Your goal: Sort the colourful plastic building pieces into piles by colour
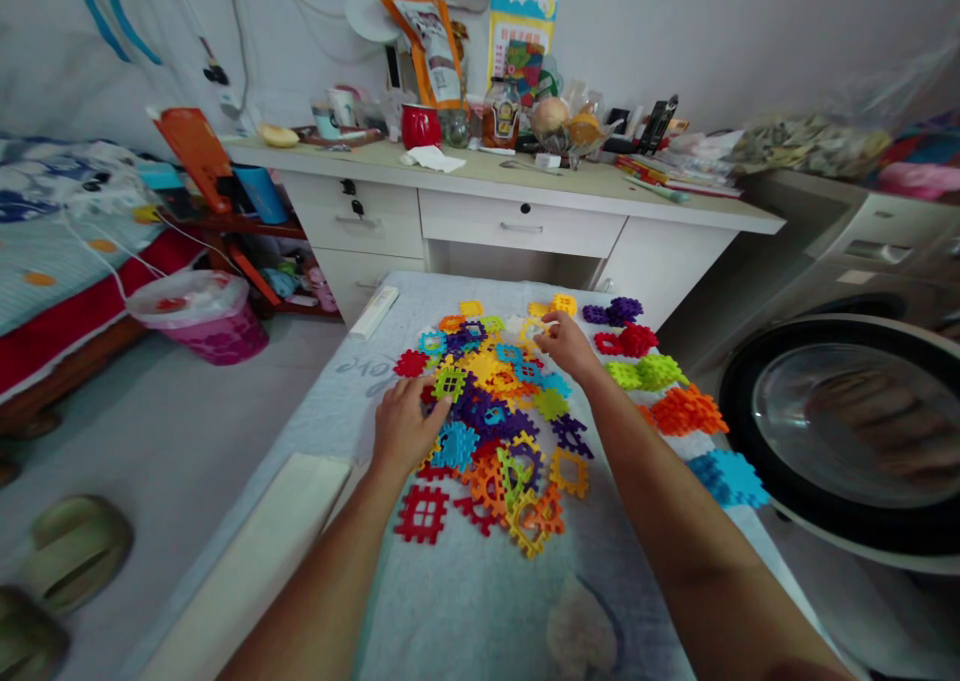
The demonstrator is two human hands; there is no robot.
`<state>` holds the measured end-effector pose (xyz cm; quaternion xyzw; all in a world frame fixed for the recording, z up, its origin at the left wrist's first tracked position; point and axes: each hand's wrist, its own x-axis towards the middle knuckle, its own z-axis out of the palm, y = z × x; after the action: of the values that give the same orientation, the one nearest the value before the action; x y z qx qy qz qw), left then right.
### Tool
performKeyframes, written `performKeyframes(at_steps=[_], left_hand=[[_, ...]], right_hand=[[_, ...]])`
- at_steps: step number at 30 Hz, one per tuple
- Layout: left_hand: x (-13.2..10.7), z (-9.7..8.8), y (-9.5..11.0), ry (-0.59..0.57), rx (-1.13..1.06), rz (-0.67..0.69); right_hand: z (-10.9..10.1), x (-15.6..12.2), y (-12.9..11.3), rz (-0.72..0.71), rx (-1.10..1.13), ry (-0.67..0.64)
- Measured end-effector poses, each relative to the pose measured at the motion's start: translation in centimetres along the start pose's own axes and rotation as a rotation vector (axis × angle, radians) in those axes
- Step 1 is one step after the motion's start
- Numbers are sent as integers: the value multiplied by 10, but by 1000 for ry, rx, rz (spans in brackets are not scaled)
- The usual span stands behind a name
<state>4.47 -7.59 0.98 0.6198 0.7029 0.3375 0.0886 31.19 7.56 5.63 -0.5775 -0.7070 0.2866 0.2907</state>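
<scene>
A heap of flat, interlocking plastic puzzle pieces (499, 411) in many colours lies on a pale cloth-covered table (465, 581). My left hand (406, 423) rests palm down on the heap's left edge, fingers curled over a few pieces. My right hand (566, 344) reaches to the far side of the heap, its fingertips pinched on a pale yellow piece. To the right lie sorted stacks: purple (615, 311), red (628, 340), green (646, 371), orange (686, 411) and blue (726, 476). A single red piece (422, 513) lies apart near me.
A white desk (517, 211) crowded with cups, a red mug (420, 124), bottles and packets stands beyond the table. A washing machine door (847, 431) is at the right. A pink bin (199, 313) and a bed (52, 261) are at the left. Slippers (71, 551) lie on the floor.
</scene>
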Motion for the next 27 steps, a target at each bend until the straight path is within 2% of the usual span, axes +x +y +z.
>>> performKeyframes(at_steps=[4, 9, 14, 17, 19, 21, 24, 27], left_hand=[[0, 0, -1, -1, 9, 8], [1, 2, -4, -10, 16, 23], [0, 3, -5, -1, 17, 20], [1, 3, -5, 0, 22, 23], [1, 2, -5, -2, 28, 25], [1, 2, -4, -6, 30, 22], [0, 1, -3, -10, 24, 17], [0, 1, -3, -14, 23, 12]], right_hand=[[-9, 12, 19, 114, -232, -13], [-11, 16, 25, -14, -611, -34], [-6, 21, 20, -66, -730, -204], [-8, 28, 20, -99, -730, -254], [-15, 36, 21, -125, -730, -240], [-26, 48, 23, -128, -722, -173], [-47, 72, 24, -88, -712, -36], [-62, 98, 25, -58, -708, 9]])
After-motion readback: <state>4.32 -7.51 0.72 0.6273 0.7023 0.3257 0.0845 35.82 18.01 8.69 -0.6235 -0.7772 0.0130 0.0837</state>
